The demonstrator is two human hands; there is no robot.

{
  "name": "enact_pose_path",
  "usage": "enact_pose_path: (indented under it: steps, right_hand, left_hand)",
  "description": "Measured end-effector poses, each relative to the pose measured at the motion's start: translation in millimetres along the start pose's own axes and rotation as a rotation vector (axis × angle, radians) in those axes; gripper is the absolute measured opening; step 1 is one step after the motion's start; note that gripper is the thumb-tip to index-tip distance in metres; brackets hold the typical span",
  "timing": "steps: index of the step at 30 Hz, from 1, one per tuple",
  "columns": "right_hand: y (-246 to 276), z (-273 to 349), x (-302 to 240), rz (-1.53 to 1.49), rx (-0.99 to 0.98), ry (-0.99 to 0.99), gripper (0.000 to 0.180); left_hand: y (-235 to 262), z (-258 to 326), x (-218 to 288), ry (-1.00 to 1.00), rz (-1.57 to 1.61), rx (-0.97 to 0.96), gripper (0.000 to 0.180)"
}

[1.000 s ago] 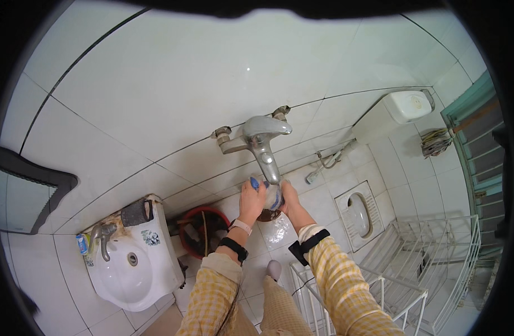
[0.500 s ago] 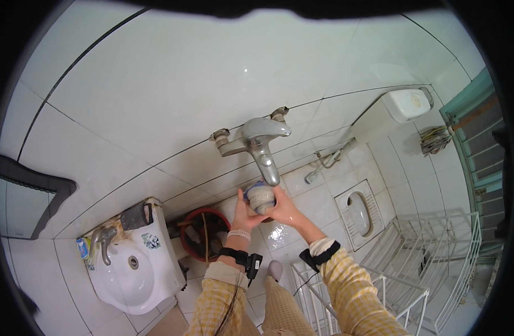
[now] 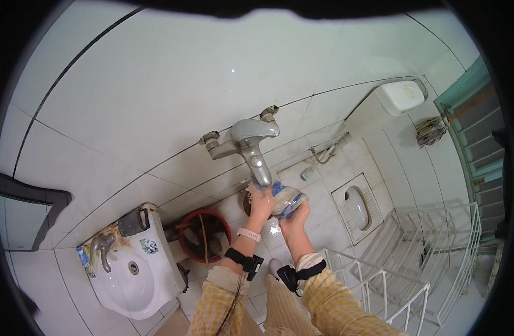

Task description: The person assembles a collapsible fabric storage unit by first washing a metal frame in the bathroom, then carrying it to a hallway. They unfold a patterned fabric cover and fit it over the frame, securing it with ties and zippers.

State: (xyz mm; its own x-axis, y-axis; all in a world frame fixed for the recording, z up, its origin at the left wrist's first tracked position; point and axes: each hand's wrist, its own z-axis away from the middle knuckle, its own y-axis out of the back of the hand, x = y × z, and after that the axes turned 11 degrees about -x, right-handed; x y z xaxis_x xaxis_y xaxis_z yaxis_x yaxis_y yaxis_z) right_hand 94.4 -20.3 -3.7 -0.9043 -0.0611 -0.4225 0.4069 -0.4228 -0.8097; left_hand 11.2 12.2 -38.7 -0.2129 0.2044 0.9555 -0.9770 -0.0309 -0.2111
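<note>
In the head view both forearms rise from the lower edge to the middle of the frame, where the left hand (image 3: pixel 261 204) and the right hand (image 3: pixel 295 218) close from either side on a wet cloth (image 3: pixel 286 197) — fingers curled tight around it, just under the spout of the wall-mounted mixer tap (image 3: pixel 251 147). The cloth is a bunched, pale grey wad with blue patches, glistening. Below and left of the hands stands a red bucket (image 3: pixel 205 235), and a white washbasin (image 3: pixel 131 269) sits at lower left.

White tiled wall (image 3: pixel 156 101) fills the upper frame; basin (image 3: pixel 131 274) lower left, squat toilet (image 3: pixel 358 207) and rack (image 3: pixel 430 263) right.
</note>
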Motion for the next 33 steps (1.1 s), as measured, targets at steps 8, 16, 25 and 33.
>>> enact_pose_path:
  steps: [8,16,25,33]
  right_hand:
    - [-1,-39,14,0.645,0.271,-0.057,0.031]
    - [13,-70,-24,1.559,-0.467,0.01,0.037]
    - [76,-67,-25,2.209,-0.519,0.132,0.046]
    - [-59,-24,-67,1.679,-0.32,0.554,0.036]
  left_hand:
    - [26,0,-21,0.065,-0.393,0.193,0.048]
    - [76,14,-14,0.507,0.663,0.297,0.044]
    - [50,23,44,0.056,-0.118,0.326,0.041]
    - [-1,28,31,0.191,0.094,0.045,0.043]
